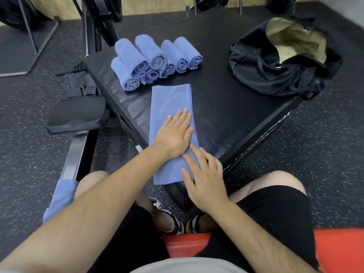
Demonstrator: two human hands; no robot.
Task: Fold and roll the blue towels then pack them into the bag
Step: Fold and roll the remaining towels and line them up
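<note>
A blue towel (171, 103), folded into a long strip, lies flat on the black padded box (226, 115). My left hand (175, 134) presses flat on its middle with straight fingers. My right hand (204, 176) lies flat on the strip's near right corner, fingers spread. Several rolled blue towels (153, 60) are piled at the far left of the box. The black bag (283, 62) sits open at the far right, its tan lining showing. More blue towel (61, 196) lies over my left knee.
A rowing machine seat (78, 113) and its rail stand left of the box. A foot strap (78, 83) lies behind it. Weight plates and rack legs line the far wall. I sit on a red bench (338, 247) above speckled rubber floor.
</note>
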